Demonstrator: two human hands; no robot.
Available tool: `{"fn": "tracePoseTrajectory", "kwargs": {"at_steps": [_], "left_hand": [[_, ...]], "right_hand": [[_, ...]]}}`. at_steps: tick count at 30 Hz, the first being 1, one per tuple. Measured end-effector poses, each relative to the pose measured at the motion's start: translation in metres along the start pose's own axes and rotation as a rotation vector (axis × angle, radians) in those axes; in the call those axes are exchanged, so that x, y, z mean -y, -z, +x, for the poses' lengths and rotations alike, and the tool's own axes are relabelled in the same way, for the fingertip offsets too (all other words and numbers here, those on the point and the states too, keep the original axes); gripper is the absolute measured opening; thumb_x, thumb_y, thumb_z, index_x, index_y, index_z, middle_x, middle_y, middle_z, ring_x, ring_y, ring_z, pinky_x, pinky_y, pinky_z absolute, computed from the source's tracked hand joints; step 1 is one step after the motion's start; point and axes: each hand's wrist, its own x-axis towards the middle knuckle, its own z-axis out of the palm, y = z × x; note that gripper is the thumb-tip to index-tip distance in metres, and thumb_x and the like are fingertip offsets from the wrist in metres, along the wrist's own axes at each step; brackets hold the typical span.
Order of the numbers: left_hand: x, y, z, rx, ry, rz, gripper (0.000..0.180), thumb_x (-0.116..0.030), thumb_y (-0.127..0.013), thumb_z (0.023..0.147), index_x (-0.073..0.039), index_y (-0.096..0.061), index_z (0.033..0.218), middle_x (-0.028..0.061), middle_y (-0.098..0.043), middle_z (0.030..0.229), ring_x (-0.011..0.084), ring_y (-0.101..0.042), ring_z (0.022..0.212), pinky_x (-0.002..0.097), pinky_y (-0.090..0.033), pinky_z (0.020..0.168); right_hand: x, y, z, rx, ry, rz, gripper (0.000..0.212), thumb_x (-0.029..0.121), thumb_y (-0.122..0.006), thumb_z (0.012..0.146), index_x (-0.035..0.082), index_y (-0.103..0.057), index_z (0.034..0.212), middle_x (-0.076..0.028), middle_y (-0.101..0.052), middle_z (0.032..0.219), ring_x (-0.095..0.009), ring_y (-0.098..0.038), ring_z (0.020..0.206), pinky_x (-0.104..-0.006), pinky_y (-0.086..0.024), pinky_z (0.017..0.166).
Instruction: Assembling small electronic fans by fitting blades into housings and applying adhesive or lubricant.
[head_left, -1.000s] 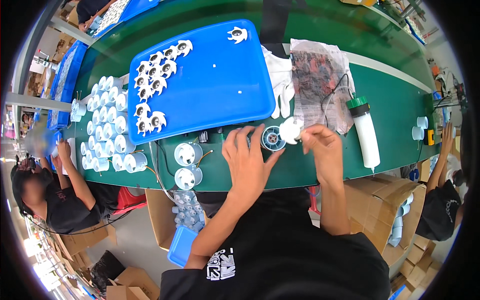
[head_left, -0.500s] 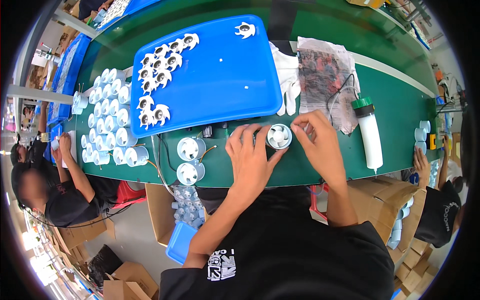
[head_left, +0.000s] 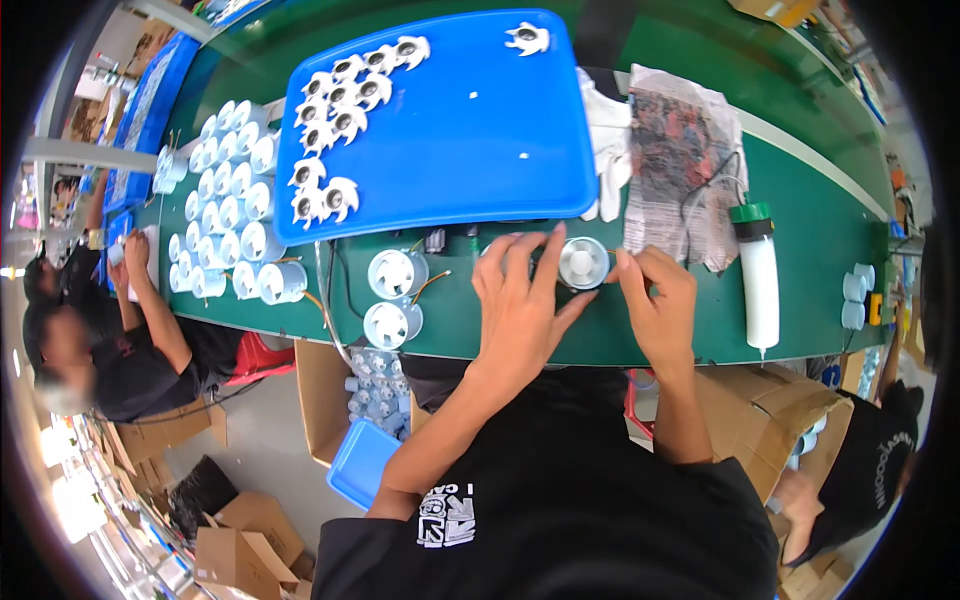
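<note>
My left hand (head_left: pixel 520 305) steadies a small pale-blue round fan housing (head_left: pixel 584 264) on the green table, its thumb and fingers curved about the left side. A white impeller sits inside; its blades look smeared into a ring, unlike the distinct blades earlier. My right hand (head_left: pixel 658 300) is at the housing's right edge with thumb and index finger pinched together; whatever lies between the tips is too small to make out. Left of my left hand, two more fan housings (head_left: pixel 392 323) with white impellers and thin wires stand one before the other.
A blue tray (head_left: pixel 470 130) beyond my hands carries several loose white impellers (head_left: pixel 342 95). Several pale-blue housings (head_left: pixel 240 212) cluster at left. To the right lie a white glove (head_left: pixel 606 145), a printed sheet (head_left: pixel 683 165) and a green-capped white tube (head_left: pixel 760 290). Co-workers sit on both sides.
The view has shifted, so the table's things appear farther right. My right thumb and index finger have closed together beside the housing. The impeller's blades have turned from distinct to blurred.
</note>
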Motion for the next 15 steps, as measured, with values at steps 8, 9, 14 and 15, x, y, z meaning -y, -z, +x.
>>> {"fn": "tracePoseTrajectory", "kwargs": {"at_steps": [8,9,14,15], "left_hand": [[0.028,0.072,-0.063,-0.251,0.159,-0.034,0.035,-0.001,-0.073,0.076,-0.01,-0.068,0.109,0.0082,-0.06,0.115,0.0317,-0.052,0.113,0.044,-0.037,0.1],[0.035,0.079,-0.073,-0.304,0.205,-0.006,0.035,0.003,-0.07,0.076,-0.008,-0.066,0.109,0.0087,-0.062,0.112,0.0312,-0.054,0.109,0.0435,-0.038,0.099],[0.067,0.095,-0.104,-0.391,0.51,-0.109,0.044,0.0,-0.071,0.081,-0.003,-0.056,0.122,0.0155,-0.056,0.119,0.0298,-0.055,0.108,0.038,-0.044,0.093],[0.072,0.096,-0.104,-0.376,0.565,-0.175,0.048,-0.001,-0.073,0.08,-0.003,-0.055,0.125,0.0153,-0.056,0.119,0.0289,-0.055,0.109,0.0378,-0.044,0.093]], "right_hand": [[-0.012,-0.008,-0.026,0.152,-0.068,0.017,0.021,0.002,-0.076,0.081,0.004,-0.068,0.1,-0.005,-0.053,0.071,-0.013,-0.047,0.056,-0.029,-0.037,0.05],[-0.016,-0.012,-0.027,0.148,-0.033,-0.044,0.02,0.002,-0.076,0.082,0.004,-0.067,0.099,-0.006,-0.053,0.072,-0.015,-0.049,0.056,-0.0295,-0.039,0.051],[-0.017,-0.008,-0.039,0.075,0.056,-0.137,0.018,-0.001,-0.077,0.08,0.002,-0.065,0.094,-0.008,-0.056,0.073,-0.016,-0.052,0.057,-0.0288,-0.041,0.053],[-0.009,-0.003,-0.042,0.058,0.072,-0.123,0.018,-0.002,-0.077,0.079,0.002,-0.065,0.093,-0.007,-0.056,0.072,-0.016,-0.051,0.057,-0.0282,-0.04,0.053]]}}
